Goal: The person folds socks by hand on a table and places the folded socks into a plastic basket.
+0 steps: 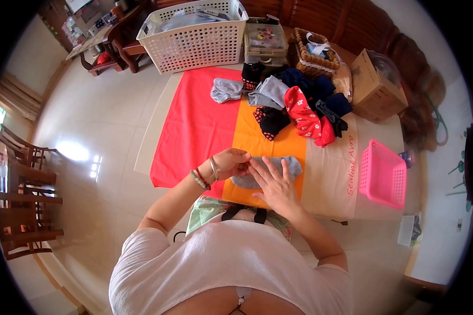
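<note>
Looking down in the head view, you have a grey cloth (294, 167) flat in front of you, soft and matte with a rounded end, lying on the orange band of a spread cover (194, 131) over the desk (157, 128). Your left hand (232, 164) is at its upper left edge, fingers curled and drawn together at the tips; whether anything is pinched there, you cannot tell. A metal bangle and beads circle that wrist. Your right hand (276, 188) is loose, fingers fanned out, back upward, above the cloth, its fingertips close to the left ones; contact with the fabric is unclear.

Beyond lies a crumpled textile heap: a folded grey bundle (227, 90), red cloth with white flowers (302, 113), black fabric with a red grid (271, 124), dark navy folds.

Behind it, note a pale perforated plastic basket (202, 50), a rectangular woven basket (312, 64) and a cardboard box (374, 89). To your right, a pink lattice-walled tray (383, 173), shallow and rectangular.
</note>
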